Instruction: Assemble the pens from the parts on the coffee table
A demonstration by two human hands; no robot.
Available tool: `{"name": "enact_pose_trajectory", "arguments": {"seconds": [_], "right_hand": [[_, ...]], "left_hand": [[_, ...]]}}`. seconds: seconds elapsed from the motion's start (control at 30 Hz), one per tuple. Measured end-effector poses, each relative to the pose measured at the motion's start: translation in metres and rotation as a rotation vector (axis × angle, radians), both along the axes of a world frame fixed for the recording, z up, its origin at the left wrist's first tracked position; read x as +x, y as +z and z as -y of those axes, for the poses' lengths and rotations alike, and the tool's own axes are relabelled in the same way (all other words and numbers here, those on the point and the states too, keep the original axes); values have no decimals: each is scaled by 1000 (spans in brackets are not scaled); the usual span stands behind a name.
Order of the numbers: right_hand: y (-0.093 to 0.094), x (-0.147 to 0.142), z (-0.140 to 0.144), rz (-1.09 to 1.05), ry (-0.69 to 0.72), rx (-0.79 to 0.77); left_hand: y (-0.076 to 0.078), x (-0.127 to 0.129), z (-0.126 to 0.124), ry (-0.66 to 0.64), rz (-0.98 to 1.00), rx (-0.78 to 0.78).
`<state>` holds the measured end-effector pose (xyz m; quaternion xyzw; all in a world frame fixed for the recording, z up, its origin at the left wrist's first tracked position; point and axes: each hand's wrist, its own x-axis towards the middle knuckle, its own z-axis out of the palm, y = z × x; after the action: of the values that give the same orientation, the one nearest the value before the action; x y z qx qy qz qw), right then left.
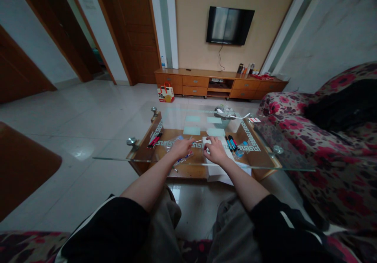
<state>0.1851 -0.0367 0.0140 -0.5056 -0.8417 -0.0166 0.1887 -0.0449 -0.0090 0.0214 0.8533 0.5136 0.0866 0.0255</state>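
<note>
My left hand (180,148) rests on the glass coffee table (203,163), closed around a thin white pen-like stick (198,140) that points toward my right hand. Under it lies a clear plastic bag with blue bits (183,159). My right hand (215,150) presses down on white paper (219,171) with its fingers curled. Blue, black and red pens (232,142) lie just right of that hand. Red and black pens (154,140) lie at the table's left side.
A glass bowl of wrappers (224,112) stands at the table's far end. A flowered sofa (324,153) lines the right side, a brown furniture edge (23,164) the left. Beyond are a TV cabinet (219,83), a wall TV (229,25) and a paper bag (166,92).
</note>
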Motion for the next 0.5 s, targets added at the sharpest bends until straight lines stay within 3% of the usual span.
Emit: {"name": "enact_pose_trajectory", "arguments": {"seconds": [0.5], "right_hand": [[-16,2,-7,25,-105,-73]], "left_hand": [[-1,0,0,-22,30,-64]]}}
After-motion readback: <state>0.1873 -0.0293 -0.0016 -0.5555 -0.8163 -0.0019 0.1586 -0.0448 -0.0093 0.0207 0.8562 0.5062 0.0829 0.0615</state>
